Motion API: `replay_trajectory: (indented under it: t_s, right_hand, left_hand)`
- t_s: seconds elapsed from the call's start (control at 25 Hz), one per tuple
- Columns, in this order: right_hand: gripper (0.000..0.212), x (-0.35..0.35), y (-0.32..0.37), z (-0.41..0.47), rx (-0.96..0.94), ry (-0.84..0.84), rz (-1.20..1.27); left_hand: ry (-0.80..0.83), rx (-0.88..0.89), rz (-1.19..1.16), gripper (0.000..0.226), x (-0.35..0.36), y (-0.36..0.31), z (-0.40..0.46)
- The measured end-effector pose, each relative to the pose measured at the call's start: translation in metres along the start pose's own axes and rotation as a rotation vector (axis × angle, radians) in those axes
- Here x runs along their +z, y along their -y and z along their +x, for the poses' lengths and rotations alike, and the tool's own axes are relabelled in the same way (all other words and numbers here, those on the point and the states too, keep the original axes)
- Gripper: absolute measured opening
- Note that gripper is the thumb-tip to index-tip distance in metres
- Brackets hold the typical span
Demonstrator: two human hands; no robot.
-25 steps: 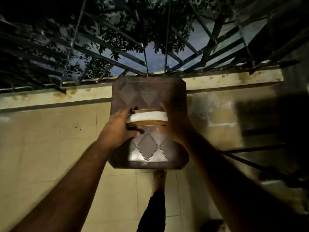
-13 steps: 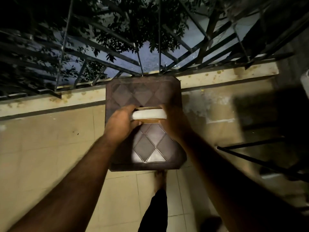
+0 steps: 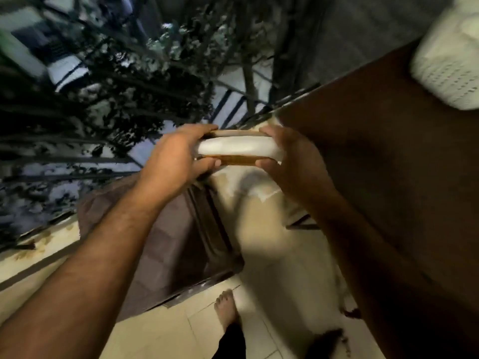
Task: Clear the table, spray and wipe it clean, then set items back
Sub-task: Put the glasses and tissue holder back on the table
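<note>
I hold a flat round item with a white rim and a brown underside [image 3: 237, 149] in front of me, seen edge on. My left hand [image 3: 176, 156] grips its left end, fingers curled over the top and thumb underneath. My right hand [image 3: 290, 156] grips its right end. Below my left arm stands the small dark brown table with a diamond pattern [image 3: 166, 244]. To the right a larger dark brown surface [image 3: 375, 164] fills the view, with a white knitted cloth [image 3: 448, 60] at its far corner. The picture is blurred by motion.
A metal railing [image 3: 85, 161] with foliage behind it runs along the left and back, above a low stained ledge [image 3: 39, 244]. Pale floor tiles [image 3: 207, 327] lie underfoot, where my bare foot [image 3: 228, 309] stands.
I have lifted the round item off the small table and swung it to the right. The view has turned right, bringing the large brown surface and white cloth into sight.
</note>
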State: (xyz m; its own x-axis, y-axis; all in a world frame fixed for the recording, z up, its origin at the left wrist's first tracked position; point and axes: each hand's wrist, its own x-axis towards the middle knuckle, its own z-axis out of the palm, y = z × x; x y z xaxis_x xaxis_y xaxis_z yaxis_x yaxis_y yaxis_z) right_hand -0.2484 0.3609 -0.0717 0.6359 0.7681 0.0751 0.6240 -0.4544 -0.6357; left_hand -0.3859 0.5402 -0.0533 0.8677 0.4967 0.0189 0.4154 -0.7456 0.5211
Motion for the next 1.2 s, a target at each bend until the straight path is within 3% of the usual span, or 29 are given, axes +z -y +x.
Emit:
replay_trajectory:
  t_s: [0.32,0.6,0.84,1.2]
  right_hand:
    - [0.062,-0.228,-0.138,-0.104,0.305,-0.301,-0.039]
    - [0.06,-0.343,-0.265,-0.249,0.544,-0.441,-0.053]
    - [0.061,-0.396,-0.347,-0.373,0.745,-0.55,-0.048]
    - [0.057,-0.419,-0.438,-0.459,0.984,-0.636,0.008]
  left_hand:
    - [0.089,0.386,-0.082,0.066,0.092,-0.268,0.069]
    - [0.271,0.605,-0.116,0.065,0.224,-0.464,0.051]
    - [0.408,0.718,-0.116,0.065,0.324,-0.591,0.006]
    - [0.584,0.875,-0.075,0.062,0.44,-0.695,-0.01]
